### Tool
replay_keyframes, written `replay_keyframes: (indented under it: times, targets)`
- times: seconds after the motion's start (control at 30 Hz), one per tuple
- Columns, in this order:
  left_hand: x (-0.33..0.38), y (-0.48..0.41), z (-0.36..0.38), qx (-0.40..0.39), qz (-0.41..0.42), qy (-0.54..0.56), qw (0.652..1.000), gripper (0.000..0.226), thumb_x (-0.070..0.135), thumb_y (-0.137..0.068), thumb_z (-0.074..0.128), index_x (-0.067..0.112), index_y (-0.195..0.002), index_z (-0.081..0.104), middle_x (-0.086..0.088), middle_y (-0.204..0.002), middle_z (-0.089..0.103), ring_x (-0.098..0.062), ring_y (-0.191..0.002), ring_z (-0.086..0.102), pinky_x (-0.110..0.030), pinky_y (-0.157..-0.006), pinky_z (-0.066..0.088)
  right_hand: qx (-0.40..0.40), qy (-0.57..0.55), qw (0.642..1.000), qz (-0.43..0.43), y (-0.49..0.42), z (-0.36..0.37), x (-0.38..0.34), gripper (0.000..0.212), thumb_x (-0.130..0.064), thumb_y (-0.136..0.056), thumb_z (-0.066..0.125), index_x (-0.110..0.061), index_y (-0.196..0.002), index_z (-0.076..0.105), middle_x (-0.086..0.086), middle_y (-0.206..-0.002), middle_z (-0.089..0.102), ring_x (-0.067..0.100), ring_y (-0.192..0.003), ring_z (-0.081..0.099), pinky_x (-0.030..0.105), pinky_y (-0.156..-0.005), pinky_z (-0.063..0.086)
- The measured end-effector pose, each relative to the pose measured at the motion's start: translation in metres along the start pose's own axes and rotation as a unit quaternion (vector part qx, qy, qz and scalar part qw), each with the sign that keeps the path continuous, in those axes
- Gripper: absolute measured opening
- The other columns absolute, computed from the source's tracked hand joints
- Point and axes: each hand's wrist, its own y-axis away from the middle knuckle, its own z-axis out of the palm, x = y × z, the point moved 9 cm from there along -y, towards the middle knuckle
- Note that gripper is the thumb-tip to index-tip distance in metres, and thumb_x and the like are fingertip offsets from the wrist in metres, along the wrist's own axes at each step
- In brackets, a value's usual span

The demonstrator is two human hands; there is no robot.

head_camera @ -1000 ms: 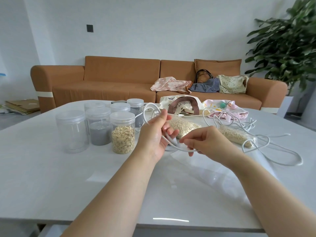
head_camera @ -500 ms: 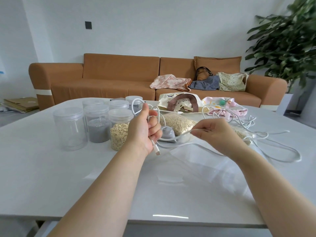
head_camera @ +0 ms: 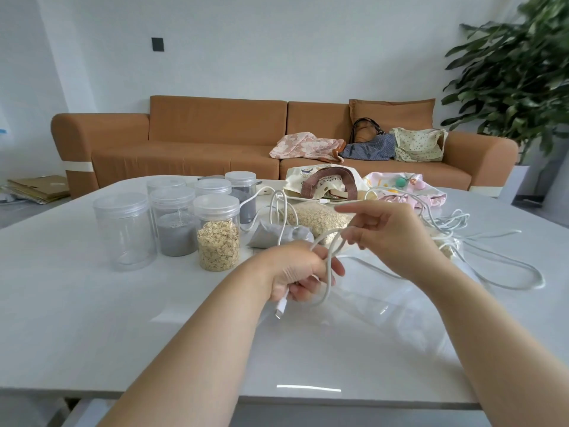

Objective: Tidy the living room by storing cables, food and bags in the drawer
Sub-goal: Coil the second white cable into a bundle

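1. Your left hand [head_camera: 300, 274] grips several gathered loops of the white cable [head_camera: 328, 260], with its fingers curled round them. The plug end [head_camera: 280, 309] hangs below your fist. I judge this hand is serving as the spool, so the coil stays neat enough to store.
2. Your right hand [head_camera: 391, 235] pinches the next stretch of the same cable just beside the left hand, forefinger pointing outward. It is probably there to feed the next loop across.
3. The slack trails right across the table [head_camera: 92, 303] and mixes with other white leads [head_camera: 455, 223]. The tangle is too dense to count the leads.
4. No drawer is in view, so nothing looks stored yet.
5. Six lidded clear jars [head_camera: 124, 229] stand grouped to your left. One holds oats, two hold grey powder and one is empty. I cannot tell what is in the other two.
6. There are three food pouches. The oat pouch [head_camera: 320, 217] and the grey pouch [head_camera: 274, 237] are in plain view, and another oat pouch sits half hidden behind your right hand.
7. Two cloth bags lie on the table, a cream tote [head_camera: 323, 180] and a pink bag [head_camera: 406, 192]. Four more bags rest on the sofa [head_camera: 184, 149].
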Motion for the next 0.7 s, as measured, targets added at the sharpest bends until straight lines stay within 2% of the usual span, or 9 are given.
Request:
replay_keyframes:
  times: [0.07,0.13,0.2,0.27,0.37,0.43,0.5,0.6,0.7]
  targets:
    - [-0.002,0.000,0.005,-0.005,-0.008,-0.020,1.000,0.029,-0.009,-0.090,0.041,0.011,-0.077,0.057,0.009,-0.039,0.045,-0.002,-0.032,0.022,-0.010,-0.034,0.015,-0.030,0.040,0.999,0.019,0.000,0.005,0.005,0.024,0.000,-0.078,0.071,-0.024,-0.077,0.069,-0.014,-0.052,0.062,-0.001,-0.051,0.051,0.014,-0.057,0.043]
    - [-0.002,-0.002,0.001,0.017,-0.006,-0.014,1.000,0.029,-0.003,-0.092,0.042,0.011,-0.077,0.061,0.006,-0.048,0.046,-0.003,-0.033,0.026,-0.011,-0.034,0.018,-0.040,0.051,0.997,0.030,-0.001,0.005,0.008,0.023,-0.001,-0.079,0.070,-0.022,-0.070,0.067,-0.016,-0.052,0.062,-0.003,-0.051,0.051,0.012,-0.058,0.043]
    - [0.003,-0.003,-0.005,0.046,0.008,0.002,0.999,0.026,0.011,-0.096,0.047,0.010,-0.076,0.064,0.001,-0.060,0.051,-0.005,-0.036,0.037,-0.013,-0.035,0.026,-0.036,0.041,0.998,0.027,-0.002,0.002,0.010,0.024,0.001,-0.080,0.068,-0.020,-0.069,0.065,-0.017,-0.051,0.061,-0.004,-0.050,0.050,0.010,-0.057,0.040]
    - [0.004,-0.002,-0.007,0.050,0.010,0.020,0.999,0.031,0.032,-0.097,0.050,0.011,-0.078,0.064,0.001,-0.061,0.062,-0.006,-0.044,0.052,-0.015,-0.042,0.040,-0.023,0.037,0.999,0.028,-0.003,-0.004,0.012,0.025,0.001,-0.080,0.069,-0.021,-0.069,0.065,-0.017,-0.052,0.059,-0.004,-0.052,0.048,0.009,-0.058,0.039]
    - [-0.002,0.001,0.001,-0.006,-0.022,0.071,0.997,0.047,0.051,-0.095,0.043,0.009,-0.087,0.063,-0.004,-0.067,0.069,-0.016,-0.059,0.067,-0.026,-0.055,0.054,-0.025,0.037,0.998,0.032,-0.004,-0.009,0.017,0.028,-0.001,-0.079,0.070,-0.025,-0.067,0.066,-0.008,-0.060,0.061,0.007,-0.064,0.053,0.022,-0.067,0.043]
    - [-0.003,0.003,0.007,-0.037,-0.030,0.094,0.994,0.048,0.053,-0.095,0.041,0.009,-0.095,0.060,-0.008,-0.070,0.070,-0.021,-0.059,0.068,-0.028,-0.053,0.056,-0.041,0.023,0.998,0.040,-0.004,-0.008,0.021,0.031,0.000,-0.078,0.070,-0.026,-0.063,0.069,0.000,-0.063,0.060,0.015,-0.066,0.051,0.029,-0.066,0.042]
    - [-0.001,0.005,0.007,-0.042,-0.025,0.106,0.993,0.041,0.050,-0.094,0.046,0.012,-0.101,0.059,-0.008,-0.073,0.070,-0.020,-0.058,0.068,-0.027,-0.051,0.055,-0.055,0.004,0.997,0.055,-0.003,-0.007,0.025,0.031,0.002,-0.078,0.070,-0.025,-0.062,0.069,0.001,-0.061,0.059,0.017,-0.064,0.049,0.029,-0.063,0.038]
    - [0.003,0.007,0.008,-0.053,-0.005,0.106,0.993,0.032,0.044,-0.090,0.054,0.016,-0.105,0.057,-0.005,-0.078,0.069,-0.017,-0.058,0.067,-0.025,-0.049,0.054,-0.074,0.000,0.995,0.062,-0.003,-0.006,0.026,0.031,0.002,-0.075,0.073,-0.027,-0.063,0.071,0.008,-0.066,0.060,0.021,-0.068,0.050,0.034,-0.067,0.039]
    - [0.004,0.006,0.008,-0.053,0.006,0.071,0.996,0.039,0.046,-0.084,0.056,0.016,-0.110,0.056,-0.004,-0.078,0.069,-0.013,-0.050,0.063,-0.021,-0.046,0.050,-0.088,0.009,0.995,0.051,-0.001,-0.001,0.023,0.023,0.001,-0.071,0.076,-0.019,-0.063,0.067,0.004,-0.062,0.060,0.018,-0.064,0.048,0.027,-0.062,0.039]
